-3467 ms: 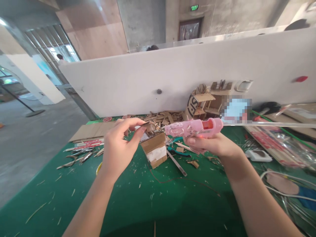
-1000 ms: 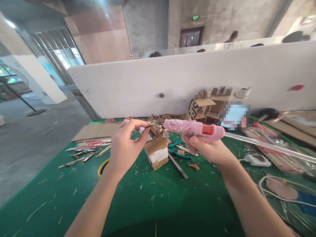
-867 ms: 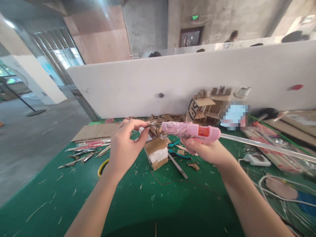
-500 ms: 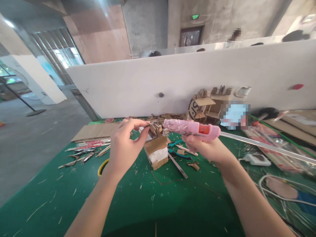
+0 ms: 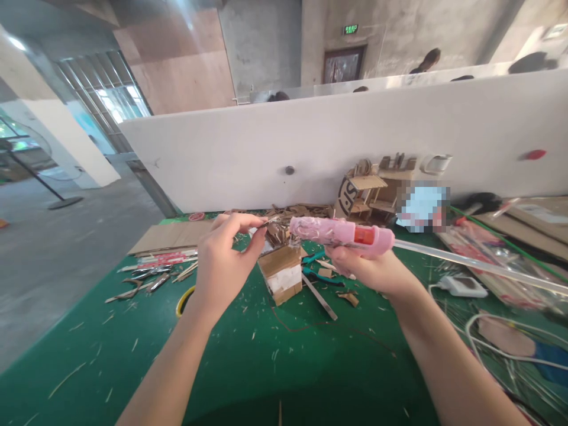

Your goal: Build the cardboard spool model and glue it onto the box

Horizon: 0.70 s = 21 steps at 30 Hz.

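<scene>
My right hand (image 5: 359,263) is wrapped round a pink hot glue gun (image 5: 323,231), whose nozzle points left. A long clear glue stick (image 5: 465,263) runs out of its back end. Thumb and fingertips of my left hand (image 5: 231,254) pinch a small thin piece (image 5: 270,222) just left of the nozzle; its kind is too small to make out. Below them on the green table stands a small cardboard box (image 5: 281,275) with a white patch. Beside that box lie teal-handled pliers (image 5: 326,278) and a flat metal strip (image 5: 320,297).
A cardboard model shelf (image 5: 366,189) stands against the white partition (image 5: 222,154). On the left are cardboard sheets (image 5: 166,236), a yellow tape roll (image 5: 184,302) and wooden sticks. A white adapter (image 5: 464,287) and cables (image 5: 474,331) lie right. Scraps litter the green table (image 5: 248,367).
The glue gun in my right hand has shifted slightly left, its nozzle closer to the piece in my left fingers. My left hand has barely moved.
</scene>
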{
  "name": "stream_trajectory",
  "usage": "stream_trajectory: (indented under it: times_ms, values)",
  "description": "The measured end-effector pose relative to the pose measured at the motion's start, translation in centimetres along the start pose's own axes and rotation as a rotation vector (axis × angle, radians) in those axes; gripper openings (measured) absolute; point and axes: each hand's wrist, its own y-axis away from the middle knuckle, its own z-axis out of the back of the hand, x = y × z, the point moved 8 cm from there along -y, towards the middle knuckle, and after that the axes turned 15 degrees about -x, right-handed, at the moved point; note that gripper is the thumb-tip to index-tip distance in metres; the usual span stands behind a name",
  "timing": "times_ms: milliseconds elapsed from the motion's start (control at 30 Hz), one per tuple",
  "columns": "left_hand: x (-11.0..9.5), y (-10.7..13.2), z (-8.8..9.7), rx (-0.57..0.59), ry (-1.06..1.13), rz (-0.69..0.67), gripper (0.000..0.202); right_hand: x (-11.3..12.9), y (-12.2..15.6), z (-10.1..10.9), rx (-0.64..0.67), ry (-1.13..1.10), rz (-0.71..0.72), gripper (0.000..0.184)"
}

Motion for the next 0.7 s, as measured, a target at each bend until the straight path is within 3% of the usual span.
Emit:
stream_trajectory:
  times_ms: [200,500,700]
  values:
    - [0.1,0.1,-0.1,0.007,0.008,0.015,0.013,-2.1,0.3,1.0,-0.021,0.053,-0.095,0.039]
    - [0.1,0.0,0.0,0.009,0.013,0.009,0.014,0.5,0.1,-0.3,0.017,-0.023,0.006,0.038]
    - [0.0,0.0,0.1,-0.007,0.028,-0.01,0.015,0.3,0.1,0.2,-0.003,0.008,0.018,0.039]
